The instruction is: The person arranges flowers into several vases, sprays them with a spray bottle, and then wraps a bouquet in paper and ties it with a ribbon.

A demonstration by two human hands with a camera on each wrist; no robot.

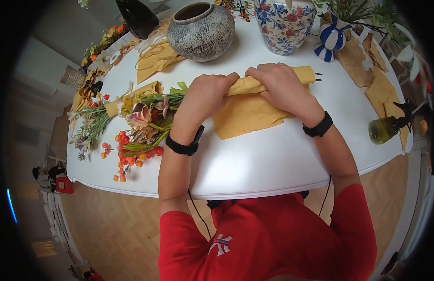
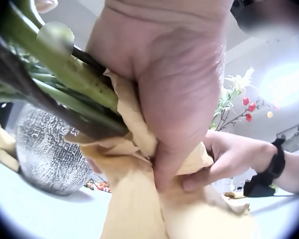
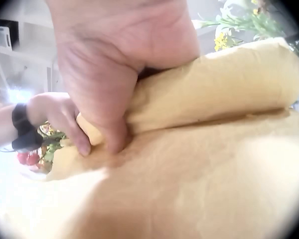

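Observation:
Yellow wrapping paper is rolled along its far edge around flower stems, and its loose part lies flat toward the person. My left hand grips the roll's left end, thumb on the paper. Close beside it, my right hand curls over the roll, thumb pressing at the fold. Two dark stem ends stick out at the right. Green stems enter the paper under the left hand in the left wrist view. Pink and orange blooms spread out left of that hand.
Behind stand a grey textured vase and a floral vase. A blue-striped vase, paper sheets and a green spray bottle are at the right. Another wrapped bunch lies left; the white table's front edge is near the body.

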